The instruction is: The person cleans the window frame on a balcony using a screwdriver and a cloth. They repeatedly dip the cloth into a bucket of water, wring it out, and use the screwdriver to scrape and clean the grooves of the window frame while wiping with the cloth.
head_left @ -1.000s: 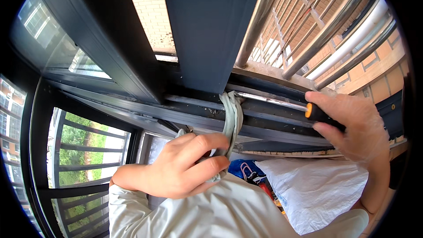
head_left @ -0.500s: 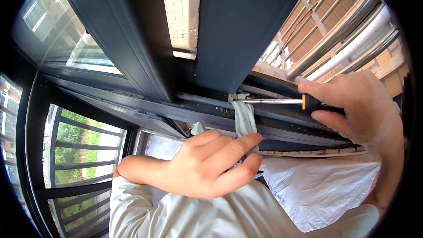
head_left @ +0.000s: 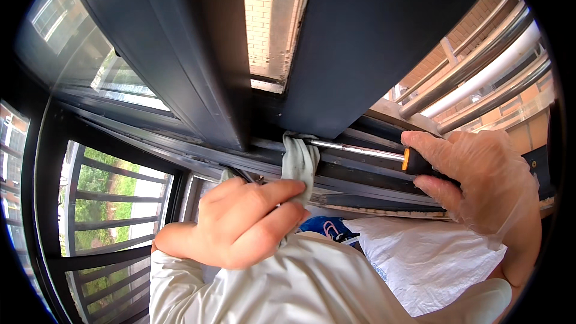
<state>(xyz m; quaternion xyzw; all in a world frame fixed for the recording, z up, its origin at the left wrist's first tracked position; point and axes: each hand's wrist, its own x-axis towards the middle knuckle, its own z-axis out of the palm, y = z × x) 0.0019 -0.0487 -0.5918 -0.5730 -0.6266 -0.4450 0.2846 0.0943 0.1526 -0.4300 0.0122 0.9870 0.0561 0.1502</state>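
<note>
My bare left hand [head_left: 249, 219] is closed on a grey-green cloth [head_left: 300, 162], whose strip runs up from my fingers into the window track [head_left: 354, 171]. In a clear plastic glove, my right hand [head_left: 486, 180] grips the black-and-orange handle of a screwdriver [head_left: 366, 151]. The metal shaft points left, and its end meets the top of the cloth at the foot of a dark window frame [head_left: 372, 42]. Cloth covers the tip, so I cannot see it. Another bit of cloth shows beyond my left knuckles.
Metal railing bars [head_left: 492, 66] stand outside on the right, before a brick wall. A white plastic sack [head_left: 426, 258] lies below the track, with a blue item [head_left: 327, 226] beside it. To the left are barred window panes [head_left: 114, 198]. A second dark frame [head_left: 174, 54] rises at the upper left.
Both hands have shifted left along the track with the cloth and the screwdriver. The screwdriver now slants, its handle end lower. My view has turned slightly, and more blue shows beside the sack.
</note>
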